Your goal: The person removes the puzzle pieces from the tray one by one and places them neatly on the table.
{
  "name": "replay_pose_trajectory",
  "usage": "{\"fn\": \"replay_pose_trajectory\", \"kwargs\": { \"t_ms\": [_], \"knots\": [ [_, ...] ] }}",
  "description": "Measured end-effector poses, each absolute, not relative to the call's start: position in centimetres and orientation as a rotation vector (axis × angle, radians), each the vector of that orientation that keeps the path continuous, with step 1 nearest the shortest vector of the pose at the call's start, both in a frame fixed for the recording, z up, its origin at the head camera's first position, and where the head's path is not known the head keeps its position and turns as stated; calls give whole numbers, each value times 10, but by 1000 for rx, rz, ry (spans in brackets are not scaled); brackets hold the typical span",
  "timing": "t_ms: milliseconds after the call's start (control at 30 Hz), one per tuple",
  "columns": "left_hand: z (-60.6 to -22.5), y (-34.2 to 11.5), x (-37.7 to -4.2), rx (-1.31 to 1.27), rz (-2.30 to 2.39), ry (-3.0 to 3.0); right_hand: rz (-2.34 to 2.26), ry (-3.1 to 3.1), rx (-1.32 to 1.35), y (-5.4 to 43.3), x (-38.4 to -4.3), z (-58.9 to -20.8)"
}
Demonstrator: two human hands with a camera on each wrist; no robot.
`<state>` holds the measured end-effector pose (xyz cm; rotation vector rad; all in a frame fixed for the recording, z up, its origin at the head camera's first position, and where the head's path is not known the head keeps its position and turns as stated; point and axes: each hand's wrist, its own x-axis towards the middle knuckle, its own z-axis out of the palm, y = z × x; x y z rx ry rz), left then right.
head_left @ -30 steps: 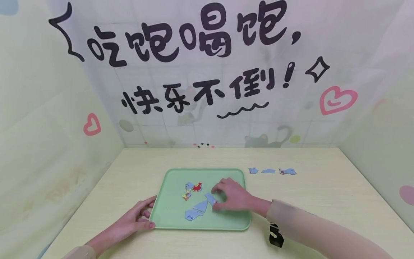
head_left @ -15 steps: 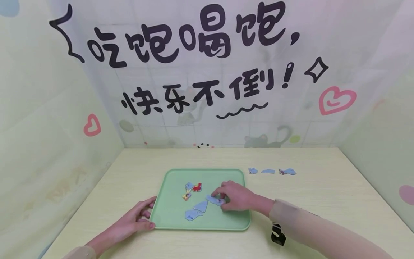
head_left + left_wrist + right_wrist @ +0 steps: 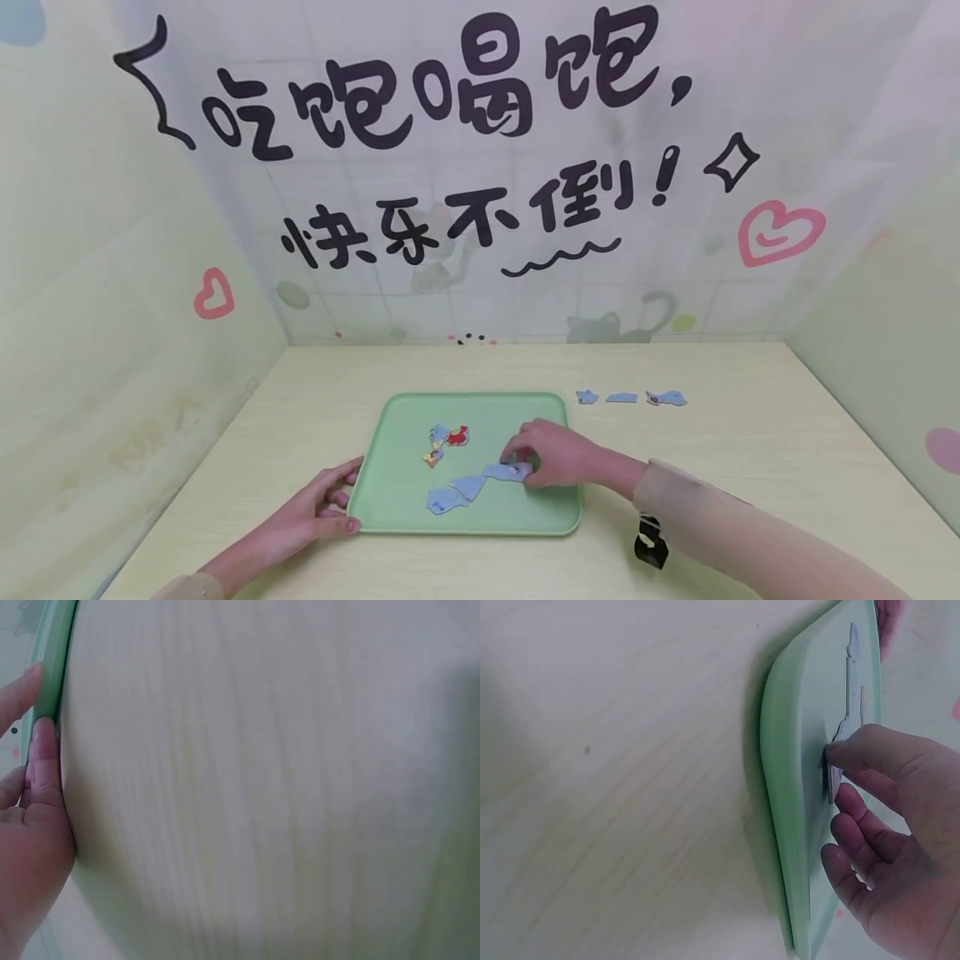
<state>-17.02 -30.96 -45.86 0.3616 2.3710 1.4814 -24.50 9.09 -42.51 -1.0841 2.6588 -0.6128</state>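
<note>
My right hand (image 3: pixel 558 452) pinches the right end of a flat blue puzzle piece (image 3: pixel 501 472) over the green tray (image 3: pixel 525 517). In the right wrist view, the thumb presses the piece's near edge, with the other fingers curled behind. Left of it, a second blue piece (image 3: pixel 468 487) and a third one (image 3: pixel 447 500) continue the line end to end. Further back on the tray lies a small cluster with a red piece (image 3: pixel 458 436) and a yellowish piece (image 3: pixel 432 457). At the tray's left edge, my left hand (image 3: pixel 311 508) rests its fingertips and thumb against the rim.
Beyond the tray's back right corner, several blue pieces lie in a row on the pale wooden table (image 3: pixel 735 467), among them a larger one (image 3: pixel 667 398). A printed curtain (image 3: pixel 480 308) stands along the table's back edge.
My right hand has turned the blue piece from a slant to nearly level and shifted it right. The two pieces beside it have moved slightly. My left hand stays at the tray's edge.
</note>
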Motion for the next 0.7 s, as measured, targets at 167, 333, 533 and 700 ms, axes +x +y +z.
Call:
{"fn": "replay_pose_trajectory", "kwargs": {
  "t_ms": [167,333,533,700],
  "knots": [
    [-458,-309,-169,365,1482,2365,-562,2693,-1123,96,-246,-424],
    [-457,-309,-170,347,1483,2356,-509,2713,-1138,98,-247,-424],
    [-457,-309,-170,340,1487,2348,-497,2718,-1133,101,-247,-427],
    [-458,-309,-171,327,1481,2350,-506,2707,-1149,104,-248,-427]
  ]
}}
